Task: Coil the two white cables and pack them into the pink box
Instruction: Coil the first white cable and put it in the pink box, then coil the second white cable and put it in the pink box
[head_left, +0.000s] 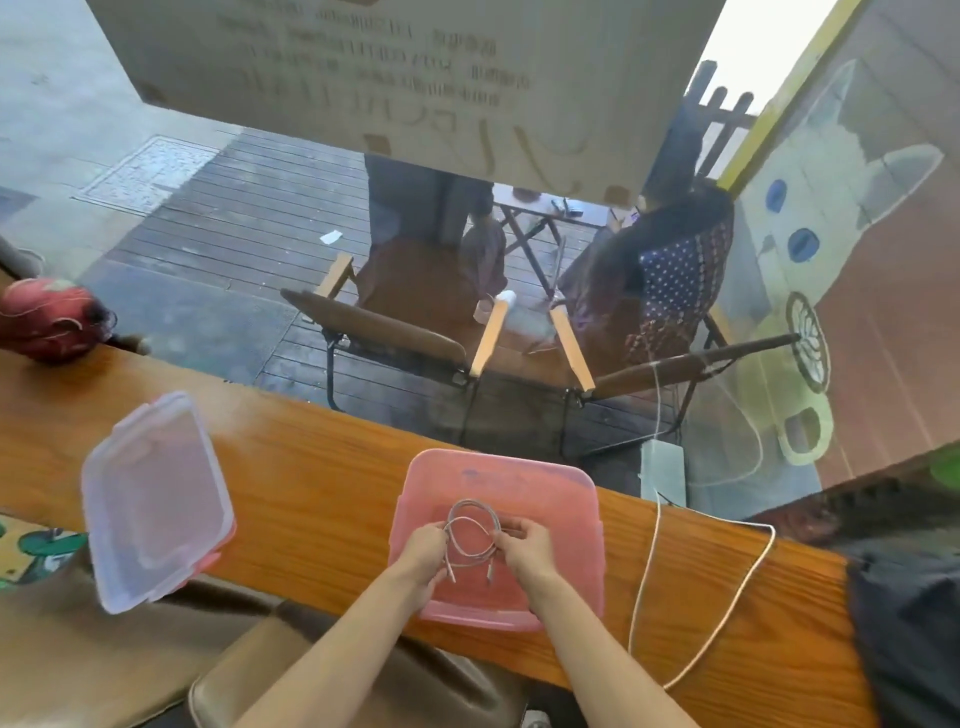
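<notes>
The open pink box (550, 480) sits on the wooden counter in front of me. Over its inside, my left hand (427, 545) and my right hand (524, 545) both grip a short white cable (470, 519) wound into a loose coil, its two plug ends hanging down between the hands. A second, longer white cable (748, 577) lies uncoiled on the counter to the right of the box, looping from a white charger brick (662, 467) toward the near edge.
The box's translucent lid (156, 499) lies on the counter at the left. A red pouch (47, 317) sits at the far left, dark fabric (909, 623) at the right edge. A window stands just behind the counter (311, 467). A brown stool (291, 680) is below.
</notes>
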